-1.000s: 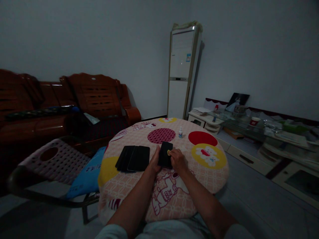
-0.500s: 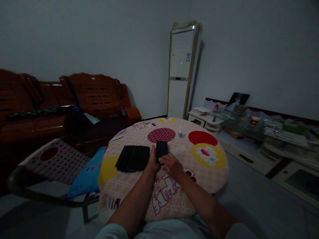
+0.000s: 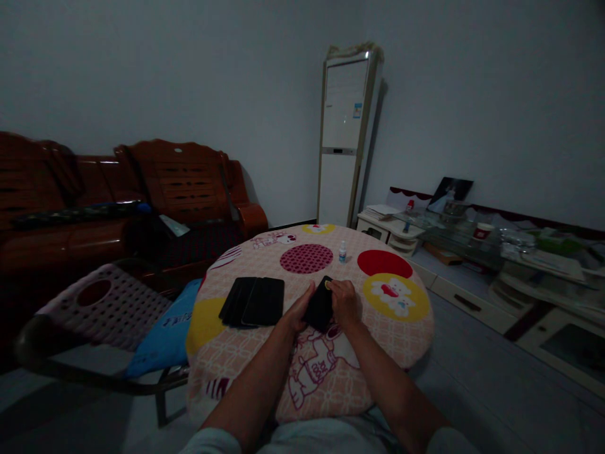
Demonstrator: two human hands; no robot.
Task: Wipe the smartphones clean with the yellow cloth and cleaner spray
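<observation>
My left hand [image 3: 299, 313] is closed along the left edge of a flat black phone-sized slab [image 3: 317, 314], which is tilted above the table. At the slab's upper right corner, the fingers of my right hand [image 3: 346, 304] pinch a small yellow round piece [image 3: 328, 285]; its kind is too small to tell. Left of my hands lie several more black slabs [image 3: 265, 301], fanned out and overlapping. A small white bottle with a blue label [image 3: 343, 253] stands upright beyond my right hand.
A patterned cloth [image 3: 246, 359] covers the round table. At left are a woven chair [image 3: 113, 302] with a blue cushion [image 3: 165, 334] and wooden seats [image 3: 174, 183]. An air conditioner [image 3: 338, 189] stands behind; a cluttered glass-topped cabinet [image 3: 454, 230] is at right.
The held slab has come nearer and turned clockwise. My right hand has shifted up and right with the yellow piece, from the slab's lower end to its upper right corner.
</observation>
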